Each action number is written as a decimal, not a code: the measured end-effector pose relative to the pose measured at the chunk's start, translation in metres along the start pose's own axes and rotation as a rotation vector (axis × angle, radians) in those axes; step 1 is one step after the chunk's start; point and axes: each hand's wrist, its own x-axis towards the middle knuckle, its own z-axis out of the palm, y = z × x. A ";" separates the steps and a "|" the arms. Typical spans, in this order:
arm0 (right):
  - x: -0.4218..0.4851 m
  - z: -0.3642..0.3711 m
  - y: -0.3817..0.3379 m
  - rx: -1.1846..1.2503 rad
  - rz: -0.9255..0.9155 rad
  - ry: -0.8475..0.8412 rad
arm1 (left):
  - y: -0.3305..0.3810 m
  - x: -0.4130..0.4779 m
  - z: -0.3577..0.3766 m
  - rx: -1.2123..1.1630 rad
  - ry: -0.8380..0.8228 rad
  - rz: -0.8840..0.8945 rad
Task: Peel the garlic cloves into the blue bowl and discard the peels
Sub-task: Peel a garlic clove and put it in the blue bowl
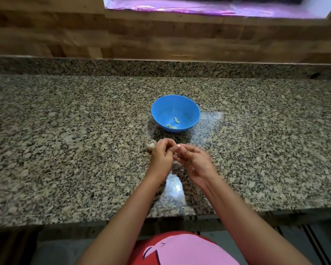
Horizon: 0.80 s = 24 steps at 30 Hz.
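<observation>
Garlic clove [178,145], small and pale, we find pinched between the curled fingertips of the left hand [161,155] and the right hand [194,159], the latter blurred, above the granite counter [65,150] on the near side of the blue bowl [166,108]. In the bowl's bottom we count a few peeled cloves [175,122]. We note a garlic bulb [151,145] on the counter, partly hidden, just beside the left hand.

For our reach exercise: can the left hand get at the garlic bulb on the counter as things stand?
Probably yes: the garlic bulb lies right beside the left hand, nothing between them, though its grip is busy on a clove.
</observation>
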 end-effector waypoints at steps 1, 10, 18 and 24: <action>0.000 0.002 0.000 0.032 0.006 0.022 | 0.000 0.000 0.000 0.023 -0.009 0.026; 0.017 -0.013 -0.009 -0.127 -0.023 0.079 | -0.015 -0.011 -0.001 0.013 -0.082 -0.142; 0.013 -0.020 0.001 -0.546 -0.201 -0.046 | -0.003 0.002 0.002 -0.252 0.031 -0.277; 0.016 -0.022 -0.002 -0.685 -0.230 -0.049 | 0.004 0.003 0.003 -0.245 -0.008 -0.288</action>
